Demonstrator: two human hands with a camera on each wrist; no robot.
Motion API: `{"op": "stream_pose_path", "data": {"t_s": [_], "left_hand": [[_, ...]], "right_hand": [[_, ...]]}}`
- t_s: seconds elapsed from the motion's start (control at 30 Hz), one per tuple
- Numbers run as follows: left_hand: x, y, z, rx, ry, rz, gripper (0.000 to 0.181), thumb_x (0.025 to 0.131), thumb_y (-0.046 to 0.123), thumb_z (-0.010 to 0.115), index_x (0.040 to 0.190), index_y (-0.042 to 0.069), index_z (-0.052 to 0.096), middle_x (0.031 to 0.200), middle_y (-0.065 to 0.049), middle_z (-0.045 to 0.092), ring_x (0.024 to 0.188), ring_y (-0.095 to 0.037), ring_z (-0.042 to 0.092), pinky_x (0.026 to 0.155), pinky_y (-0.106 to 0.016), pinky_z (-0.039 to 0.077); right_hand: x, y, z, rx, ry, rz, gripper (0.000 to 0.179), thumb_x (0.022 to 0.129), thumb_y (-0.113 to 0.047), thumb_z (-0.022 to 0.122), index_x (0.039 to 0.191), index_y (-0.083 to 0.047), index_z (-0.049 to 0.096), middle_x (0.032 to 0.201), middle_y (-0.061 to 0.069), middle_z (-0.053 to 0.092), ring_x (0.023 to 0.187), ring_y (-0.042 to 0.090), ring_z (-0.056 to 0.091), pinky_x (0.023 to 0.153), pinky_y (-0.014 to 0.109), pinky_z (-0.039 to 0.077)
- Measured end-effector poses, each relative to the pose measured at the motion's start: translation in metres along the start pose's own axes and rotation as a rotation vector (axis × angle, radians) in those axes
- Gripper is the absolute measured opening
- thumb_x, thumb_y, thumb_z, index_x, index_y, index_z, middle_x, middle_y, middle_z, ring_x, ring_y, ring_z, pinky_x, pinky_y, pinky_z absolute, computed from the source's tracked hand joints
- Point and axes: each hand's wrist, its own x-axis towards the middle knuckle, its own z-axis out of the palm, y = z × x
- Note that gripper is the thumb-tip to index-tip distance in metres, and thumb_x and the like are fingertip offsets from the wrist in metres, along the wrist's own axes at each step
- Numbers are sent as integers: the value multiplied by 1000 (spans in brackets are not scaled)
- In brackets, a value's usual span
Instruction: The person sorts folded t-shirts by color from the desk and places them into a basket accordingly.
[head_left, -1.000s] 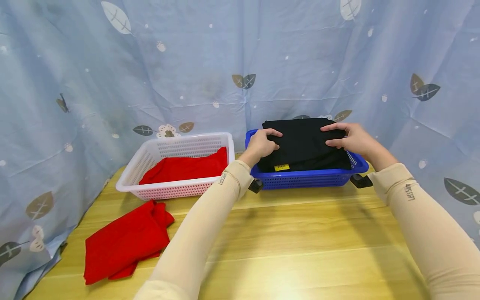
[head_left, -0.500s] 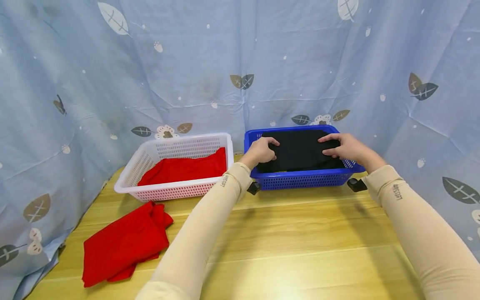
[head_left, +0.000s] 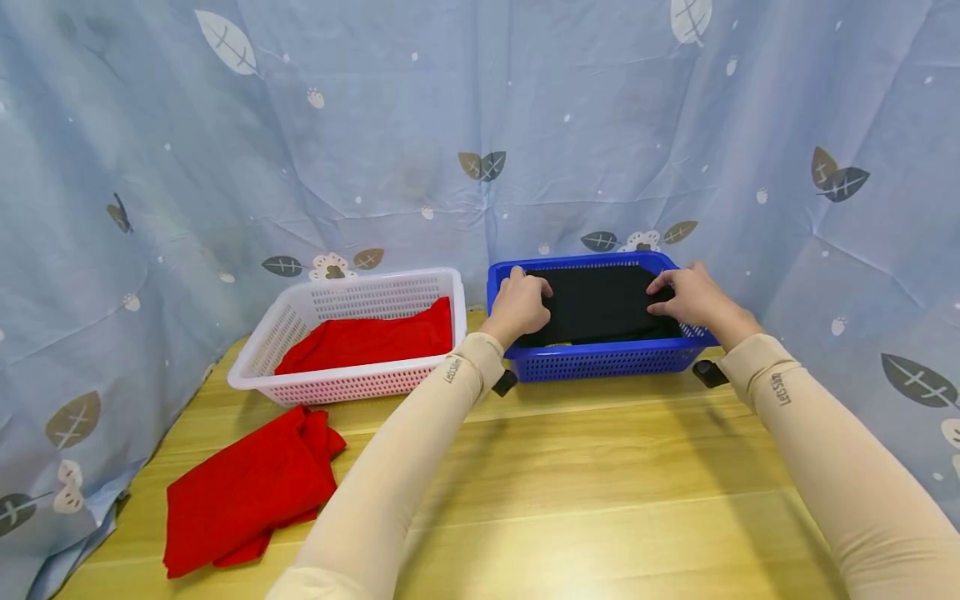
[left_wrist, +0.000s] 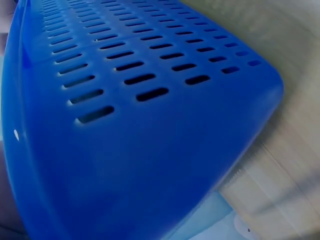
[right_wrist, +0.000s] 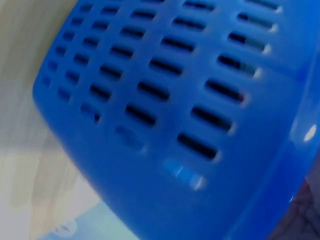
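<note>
A folded black garment (head_left: 600, 302) lies inside the blue basket (head_left: 600, 364) at the back right, with a sliver of yellow label at its front edge. My left hand (head_left: 519, 307) grips the garment's left end, fingers bent over it just inside the rim. At the right end my right hand (head_left: 693, 298) holds the garment's edge, thumb and forefinger bent over the cloth. The parts of both hands below the cloth are hidden. Each wrist view is filled by a slotted wall of the basket, seen in the left wrist view as a blue wall (left_wrist: 125, 160).
Left of the blue basket stands a white basket (head_left: 330, 385) with a red garment (head_left: 375, 340) in it. Another folded red garment (head_left: 251, 492) lies on the wooden table (head_left: 600, 492) at the left front. A blue patterned curtain (head_left: 405, 125) hangs close behind the baskets.
The black garment has gone down from above the rim into the blue basket, both hands lowering with it. The left hand's fingers have shifted along its left edge. The red garments stay put.
</note>
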Motion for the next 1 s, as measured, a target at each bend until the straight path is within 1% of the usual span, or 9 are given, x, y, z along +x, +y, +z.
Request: {"op": "stream_pose_path", "data": {"t_s": [0.1,0.23,0.43,0.5,0.63,0.8,0.87,0.9,1.0], "left_hand": [[0,-2,2,29,-14,46,36,98,9,68,132,15,75,142,-14,59,132,-33,57,117,-43,48],[1,-4,3,44,-75,81,40,99,10,66,139,10,71,144,-11,66,134,-30,62,116,-42,50],[2,-4,-1,41,-150,68,41,103,18,68,143,8,68,147,-10,68,129,-28,67,111,-43,54],[2,-5,-1,58,-164,65,40,104,20,68,143,9,68,147,-9,68,131,-27,66,112,-42,54],[2,-5,0,108,-223,68,42,106,24,66,146,10,66,151,-8,66,141,-27,61,119,-40,49],[6,-5,3,150,-290,79,46,108,24,64,151,10,62,156,-7,62,149,-27,55,124,-38,44],[6,-5,4,148,-300,79,47,108,24,64,152,10,61,157,-8,61,150,-27,54,124,-39,43],[10,-8,8,149,-289,79,47,106,25,66,151,11,63,156,-7,62,148,-27,55,124,-40,44],[11,-11,9,132,-266,73,46,106,25,66,150,12,64,155,-6,63,148,-27,55,124,-42,44]], "right_hand": [[2,-2,4,-65,19,-40,33,102,-13,71,129,7,69,130,38,57,134,55,40,109,69,40],[5,-3,8,-105,-15,-73,37,104,-14,68,136,5,67,137,38,58,131,54,51,109,68,45],[7,-4,15,-90,-79,-49,44,108,-17,63,146,4,58,146,40,54,136,57,51,111,72,43],[7,-4,17,-82,-89,-45,45,108,-17,63,148,4,56,147,40,53,138,58,50,112,73,42],[7,-2,20,-77,-96,-50,45,108,-17,62,148,4,56,147,41,54,139,59,49,114,73,40],[9,0,23,-96,-135,-59,46,109,-16,61,149,6,55,148,41,54,140,60,49,115,72,40],[9,0,22,-100,-150,-53,46,109,-16,61,149,6,55,149,41,53,140,60,48,115,72,41],[9,-1,22,-101,-153,-51,45,109,-16,60,149,6,55,149,41,53,140,60,48,115,72,41],[9,-1,22,-98,-152,-45,46,109,-16,60,150,5,55,150,41,52,141,60,48,115,72,40]]}}
